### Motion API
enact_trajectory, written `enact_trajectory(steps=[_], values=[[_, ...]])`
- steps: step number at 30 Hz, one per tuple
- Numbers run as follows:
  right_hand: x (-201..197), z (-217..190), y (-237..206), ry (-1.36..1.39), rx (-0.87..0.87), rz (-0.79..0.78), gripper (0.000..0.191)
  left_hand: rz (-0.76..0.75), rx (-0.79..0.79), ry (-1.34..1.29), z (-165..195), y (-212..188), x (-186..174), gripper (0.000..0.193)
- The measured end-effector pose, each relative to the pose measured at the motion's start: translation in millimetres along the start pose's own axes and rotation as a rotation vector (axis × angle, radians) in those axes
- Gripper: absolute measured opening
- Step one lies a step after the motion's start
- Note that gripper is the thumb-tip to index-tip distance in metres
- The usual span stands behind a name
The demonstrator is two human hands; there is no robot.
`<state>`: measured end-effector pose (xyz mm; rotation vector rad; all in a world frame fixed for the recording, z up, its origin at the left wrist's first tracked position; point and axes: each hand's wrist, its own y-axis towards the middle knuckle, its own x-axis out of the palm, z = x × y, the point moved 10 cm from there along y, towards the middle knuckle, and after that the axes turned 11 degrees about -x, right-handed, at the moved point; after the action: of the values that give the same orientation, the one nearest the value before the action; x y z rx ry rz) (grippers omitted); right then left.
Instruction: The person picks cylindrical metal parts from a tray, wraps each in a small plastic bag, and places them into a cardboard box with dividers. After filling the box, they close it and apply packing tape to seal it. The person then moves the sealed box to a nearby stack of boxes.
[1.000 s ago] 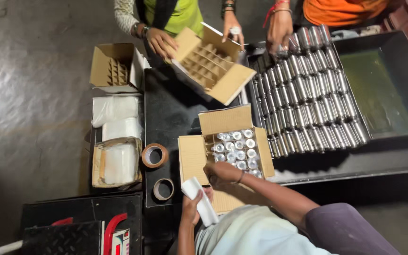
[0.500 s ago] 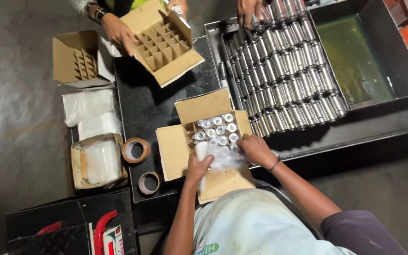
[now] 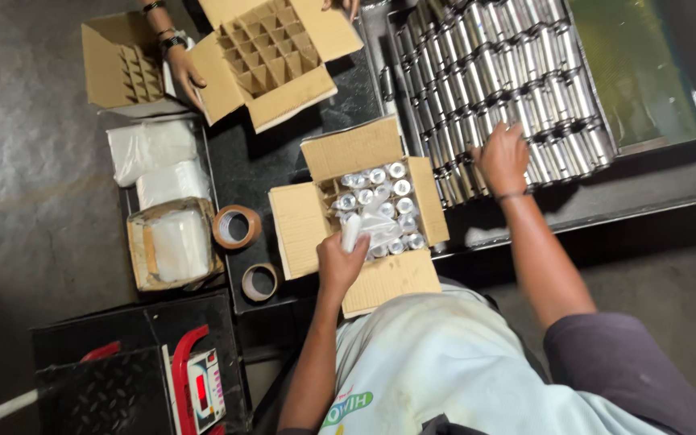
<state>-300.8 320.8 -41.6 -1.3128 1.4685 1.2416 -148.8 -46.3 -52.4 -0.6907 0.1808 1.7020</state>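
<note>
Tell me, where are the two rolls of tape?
In the head view, the two rolls of tape lie on the dark table, left of the open box of cans and right of the white bags.

My left hand pinches crinkly white plastic wrap over a matt brown cardboard box. My right hand rests on shiny, smooth metal cans. Far left, glossy tape rolls lie on dull black metal.

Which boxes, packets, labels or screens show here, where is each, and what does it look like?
Open brown carton: centre, holds silver cans.
Empty divider carton: top centre, brown.
Smaller divider carton: top left.
White plastic packets: left.
Scale display: bottom left, small, red-lit.
</note>
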Motion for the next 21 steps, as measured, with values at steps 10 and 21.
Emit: enact_trajectory(steps=[10,21], values=[[68,-66,-112,1.867,0.410,-0.546,0.031,-0.020,-0.005,-0.168,-4,0,11,0.035],[136,-195,-180,1.445,0.208,-0.888,0.042,-0.305,-0.608,-1.217,-126,1,77,0.022]])
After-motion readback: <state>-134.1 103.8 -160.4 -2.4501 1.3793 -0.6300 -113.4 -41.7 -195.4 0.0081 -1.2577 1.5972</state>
